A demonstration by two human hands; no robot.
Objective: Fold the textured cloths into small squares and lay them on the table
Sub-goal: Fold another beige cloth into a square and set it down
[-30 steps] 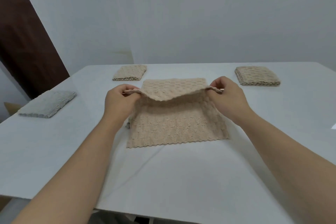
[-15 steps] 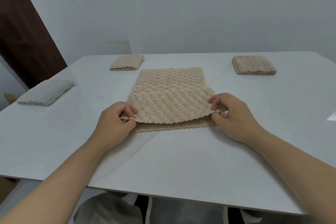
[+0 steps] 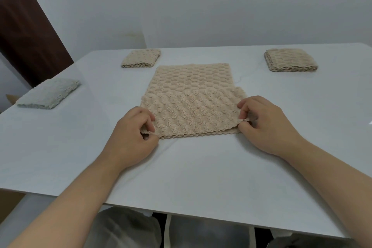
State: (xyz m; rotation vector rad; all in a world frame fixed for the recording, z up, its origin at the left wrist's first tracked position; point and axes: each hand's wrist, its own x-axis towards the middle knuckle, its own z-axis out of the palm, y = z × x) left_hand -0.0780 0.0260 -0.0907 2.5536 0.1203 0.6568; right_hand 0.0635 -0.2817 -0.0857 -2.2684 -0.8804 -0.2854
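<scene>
Currently, the left hand [image 3: 132, 135] pinches the near left corner of the beige cloth [image 3: 191, 96] between thumb and curled fingers. The right hand [image 3: 263, 125] pinches the near right corner in the same way. Both hands sit low over the surface [image 3: 201, 177], with the cloth stretched between them.

The beige cloth lies flat at the centre of the surface, doubled over once. Two scalloped edges run together along its near side. A small step shows partway along its right edge, so the layers appear not fully aligned there.

Three finished items lie well apart from the working cloth:
- a grey square [image 3: 48, 94] near the left edge of the surface;
- a left beige square [image 3: 141, 58] at the far side;
- a right beige square [image 3: 289, 60] at the far side.

Status, as judged: three cloths are folded and laid down. The fourth has its first fold in place and is much larger than the finished squares, so it likely needs further halving, then placing. Whether more unfolded cloths remain cannot be seen.
</scene>
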